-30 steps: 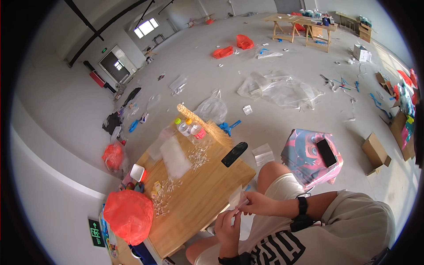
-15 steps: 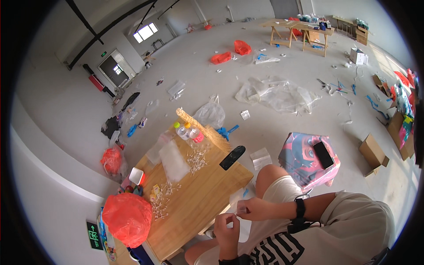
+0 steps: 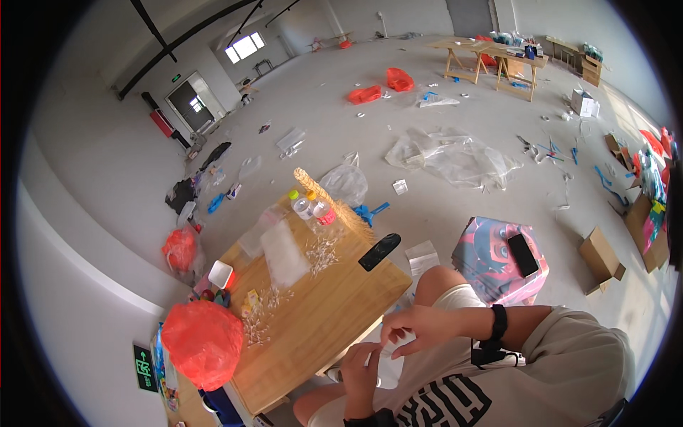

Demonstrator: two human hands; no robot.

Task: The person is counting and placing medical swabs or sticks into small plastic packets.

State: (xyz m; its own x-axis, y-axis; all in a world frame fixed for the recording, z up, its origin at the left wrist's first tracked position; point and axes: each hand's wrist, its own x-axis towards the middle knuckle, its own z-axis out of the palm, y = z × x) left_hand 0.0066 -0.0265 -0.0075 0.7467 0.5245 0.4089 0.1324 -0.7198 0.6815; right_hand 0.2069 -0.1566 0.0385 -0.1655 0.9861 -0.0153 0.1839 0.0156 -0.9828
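Your left hand (image 3: 359, 366) and right hand (image 3: 418, 327) pinch whitish translucent plastic film (image 3: 390, 359), open space separating them from the wooden table's (image 3: 334, 313) edge.

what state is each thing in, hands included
left hand: seems to pinch whitish film
right hand: fingers bent, grip unclear
two bottles: capped
cotton swabs: loose, scattered
frosted packet: lying flat
red bag by table: bulging
phone on stool: screen dark
cardboard box at right: open
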